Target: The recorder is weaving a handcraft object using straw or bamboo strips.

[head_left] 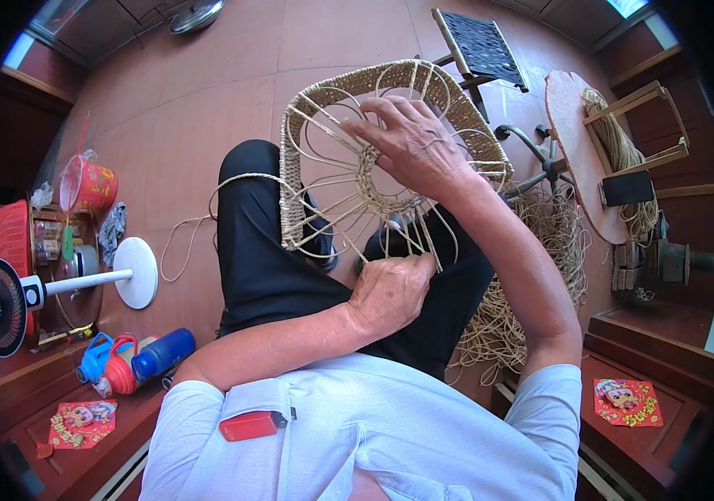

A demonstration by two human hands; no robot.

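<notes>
A woven straw-coloured basket frame (pixel 292 219) sits between the seated person's knees, tilted over the black trousers (pixel 248 280), its thin spokes fanning out from a ring (pixel 367 177) near the middle. The right hand (pixel 415 146) reaches across the far side with its fingers spread and bent over the spokes; from where I stand, I can't tell whether it pinches one. The left hand (pixel 394 292) curls against the near ends of the strands, its fingertips mostly hidden, so I can't tell how firmly it grasps them. A loose strand (pixel 175 250) trails from the basket's left side over the knee to the floor. To the right lies a tangled heap of cord (pixel 557 242), with a stool (pixel 482 50) with a dark woven seat farther off. To the left stand a white-poled fan (pixel 90 281) and a red bucket (pixel 94 188); nearer, a blue bottle (pixel 163 352) lies on its side.
</notes>
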